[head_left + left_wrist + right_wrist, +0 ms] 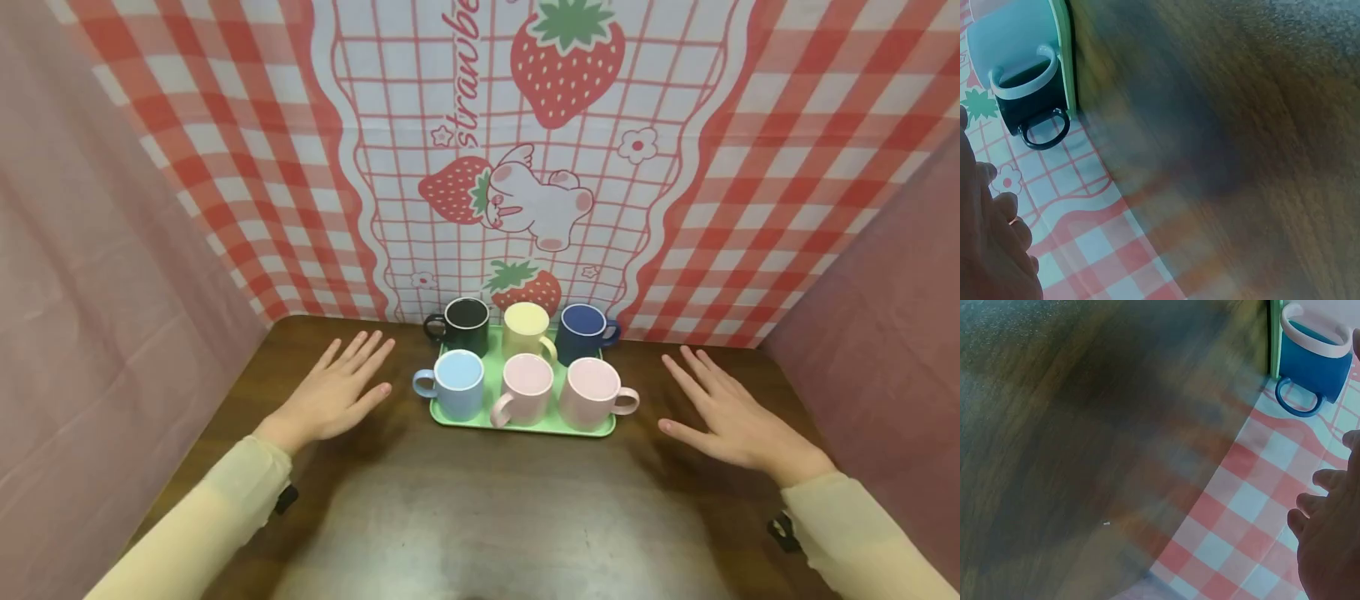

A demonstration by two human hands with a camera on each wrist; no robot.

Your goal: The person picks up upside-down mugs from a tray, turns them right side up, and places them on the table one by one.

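Note:
Six is too many to list by number, so several mugs stand upright in two rows on a green tray. The back row has a black mug, a pale yellow mug and a dark blue mug. In front are a light blue mug, a pink mug and another pink mug. Left of the tray, my left hand is spread palm down, nearest the light blue mug. My right hand is spread on the other side, nearest the right pink mug's handle. Neither holds anything.
The brown wooden table ends at the back against a strawberry-print checked cloth. Pink curtains hang along both sides. A tiny white speck lies on the wood in the right wrist view.

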